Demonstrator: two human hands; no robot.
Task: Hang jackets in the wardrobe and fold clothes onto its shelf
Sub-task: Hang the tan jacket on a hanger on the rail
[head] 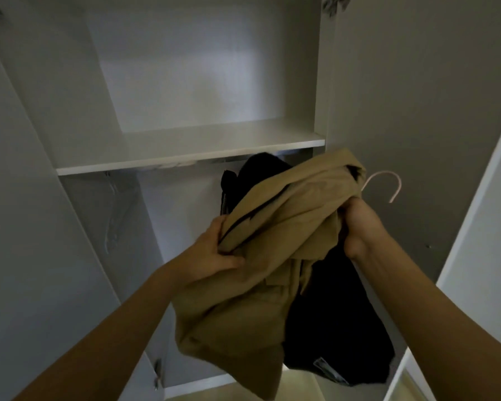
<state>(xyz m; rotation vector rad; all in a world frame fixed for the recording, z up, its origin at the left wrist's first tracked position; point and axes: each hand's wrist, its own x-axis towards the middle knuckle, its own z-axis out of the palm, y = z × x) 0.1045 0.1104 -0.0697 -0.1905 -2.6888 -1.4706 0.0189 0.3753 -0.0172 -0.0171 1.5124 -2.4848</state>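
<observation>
1. The left hand [214, 256] gripped the tan jacket [266, 256], bunched before the open wardrobe [185, 146].
2. The right hand [356, 224] clutched its collar and pink hanger [383, 186].
3. Soft, light cloth; probably best held at the shoulders.

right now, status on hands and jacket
Left hand and right hand grip tan jacket, hanger hook free. Black jacket hangs behind. Shelf bare.

Head view, close, angled up into wardrobe [185, 82]
</observation>
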